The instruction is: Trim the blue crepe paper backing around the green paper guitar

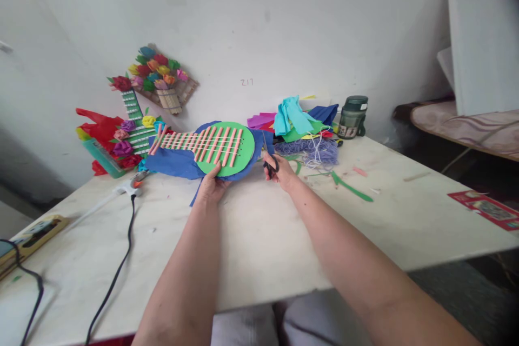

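Observation:
A paper craft (221,143) lies at the far middle of the white table (259,227): a green disc with pink strips across it, resting on blue paper (170,162). My left hand (211,184) grips the near edge of the green disc, thumb on top. My right hand (279,170) is closed around black-handled scissors (267,154), whose blades point up at the disc's right rim. Both forearms reach out from the bottom of the view.
A pile of coloured paper and purple yarn (306,132) lies right of the craft, beside a dark green jar (352,117). Paper flower crafts (130,130) and a glue gun (130,186) with a black cable sit left. Green scraps (351,188) and a red card (486,208) lie right.

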Demonstrator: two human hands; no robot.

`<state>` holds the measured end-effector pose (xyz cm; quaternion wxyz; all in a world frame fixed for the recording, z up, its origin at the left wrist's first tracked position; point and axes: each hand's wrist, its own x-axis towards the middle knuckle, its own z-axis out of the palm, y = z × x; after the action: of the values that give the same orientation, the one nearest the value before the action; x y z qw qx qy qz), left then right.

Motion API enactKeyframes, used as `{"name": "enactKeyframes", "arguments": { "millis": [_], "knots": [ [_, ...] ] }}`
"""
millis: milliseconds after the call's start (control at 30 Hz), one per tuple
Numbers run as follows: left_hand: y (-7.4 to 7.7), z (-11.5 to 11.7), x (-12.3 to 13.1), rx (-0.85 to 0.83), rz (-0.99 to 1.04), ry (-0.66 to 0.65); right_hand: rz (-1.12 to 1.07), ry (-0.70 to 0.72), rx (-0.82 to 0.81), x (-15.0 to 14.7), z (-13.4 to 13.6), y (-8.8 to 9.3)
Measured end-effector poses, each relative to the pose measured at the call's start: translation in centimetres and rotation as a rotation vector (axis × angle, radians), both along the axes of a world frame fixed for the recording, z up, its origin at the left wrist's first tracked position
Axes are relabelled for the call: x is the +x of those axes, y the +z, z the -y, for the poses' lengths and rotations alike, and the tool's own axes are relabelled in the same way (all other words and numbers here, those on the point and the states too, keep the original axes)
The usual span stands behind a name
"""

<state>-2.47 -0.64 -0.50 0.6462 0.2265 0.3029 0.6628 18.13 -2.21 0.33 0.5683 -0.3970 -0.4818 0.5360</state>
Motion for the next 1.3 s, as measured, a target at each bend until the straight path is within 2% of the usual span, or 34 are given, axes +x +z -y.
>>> {"name": "enactKeyframes", "arguments": {
  "millis": [200, 633, 900, 1167, 1300],
  "knots": [
    [0.2, 0.2, 0.0, 0.011, -0.058, -0.015, 0.001, 0.031, 0.006, 1.2, -0.3, -0.2],
    [0.1, 0.2, 0.0, 0.022, -0.043, -0.028, 0.036, 0.029, 0.015, 1.4, -0.1, 0.1],
    [0.3, 0.4, 0.1, 0.031, -0.073, -0.062, 0.021, -0.027, -0.015, 1.1, -0.1, 0.3],
    [0.2, 0.2, -0.3, 0.011, -0.086, -0.041, 0.072, -0.131, -0.007, 0.8, -0.5, 0.4],
    [0.2, 0.1, -0.6, 0.012, -0.108, -0.005, 0.093, -0.123, -0.016, 1.0, -0.3, 0.5]
  ]
}}
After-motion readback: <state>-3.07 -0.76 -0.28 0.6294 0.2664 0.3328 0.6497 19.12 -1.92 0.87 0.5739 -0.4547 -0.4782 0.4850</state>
